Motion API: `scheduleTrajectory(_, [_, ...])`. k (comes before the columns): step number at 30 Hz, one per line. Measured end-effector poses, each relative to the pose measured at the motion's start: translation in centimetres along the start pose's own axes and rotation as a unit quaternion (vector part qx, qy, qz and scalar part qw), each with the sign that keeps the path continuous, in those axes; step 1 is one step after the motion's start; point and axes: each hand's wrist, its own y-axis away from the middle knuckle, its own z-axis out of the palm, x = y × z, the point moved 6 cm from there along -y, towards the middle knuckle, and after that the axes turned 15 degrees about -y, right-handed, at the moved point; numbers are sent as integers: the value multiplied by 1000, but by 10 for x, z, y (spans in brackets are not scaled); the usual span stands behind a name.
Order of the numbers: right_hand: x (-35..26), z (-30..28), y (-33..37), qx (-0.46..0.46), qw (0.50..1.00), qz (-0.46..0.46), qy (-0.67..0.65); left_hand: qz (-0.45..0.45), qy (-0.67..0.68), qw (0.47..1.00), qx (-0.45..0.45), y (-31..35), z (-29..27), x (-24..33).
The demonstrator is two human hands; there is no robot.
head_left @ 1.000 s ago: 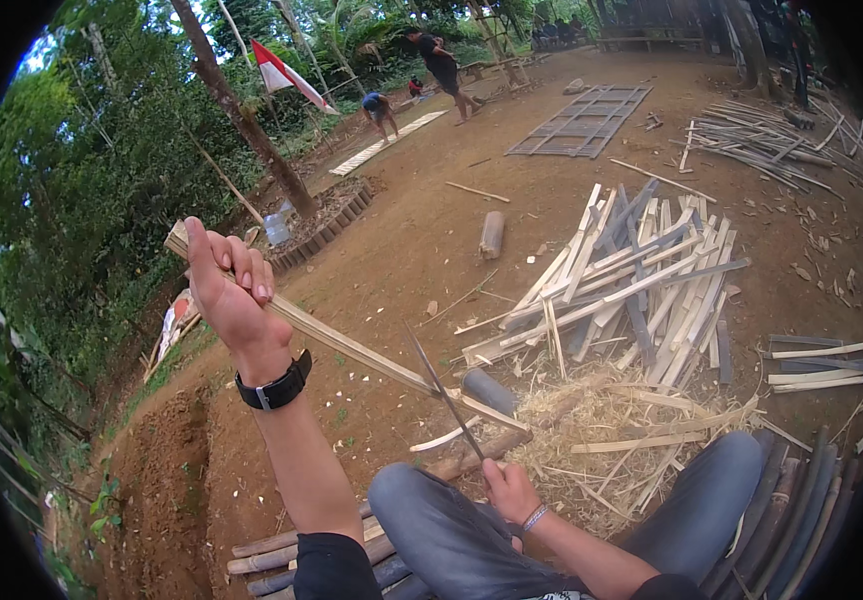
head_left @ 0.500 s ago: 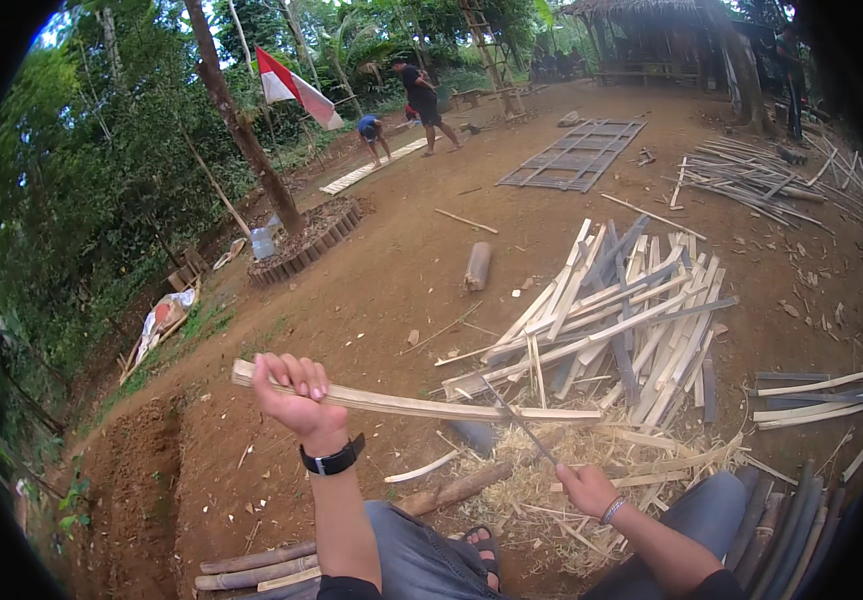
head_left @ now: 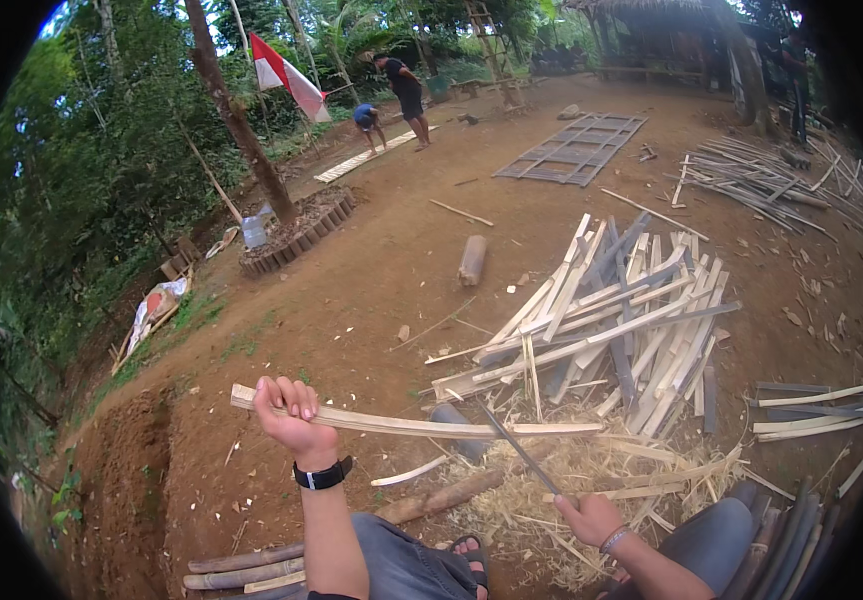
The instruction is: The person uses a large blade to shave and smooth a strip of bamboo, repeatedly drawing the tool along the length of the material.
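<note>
My left hand is closed around the left end of a long, pale split-bamboo strip, held crosswise in front of my legs. In my right hand, lower and to the right, is a long-bladed knife gripped by its handle. Its narrow blade slants up to the left and crosses the strip toward the strip's right end; whether the edge touches it I cannot tell. Below the strip's right part lies a heap of curly shavings on the ground. A dark bamboo piece lies just behind the strip.
Ahead to the right is a big pile of bamboo strips. Bamboo poles lie by my right knee, others at lower left. Farther off are a short log, a bamboo lattice and two people by a slatted panel.
My right hand and the knife have moved slightly down, the blade still crossing the strip. My left hand keeps its hold. In the background the standing person has shifted slightly left.
</note>
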Motion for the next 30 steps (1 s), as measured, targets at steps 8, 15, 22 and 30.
scheduleTrajectory(8, [10,14,-2,-22,997,2,-68,-6,-4,1000,10,-1,-1,0])
scheduleTrajectory(15, [11,9,-7,7,998,-13,-57,-4,-2,1000,18,0,-1,0])
scheduleTrajectory(22, [7,5,-4,-3,997,1,-73,-3,2,1000,-7,4,7,-8])
scheduleTrajectory(30, [-2,11,-9,1,984,-31,-177,-123,-15,992,-16,52,50,-84])
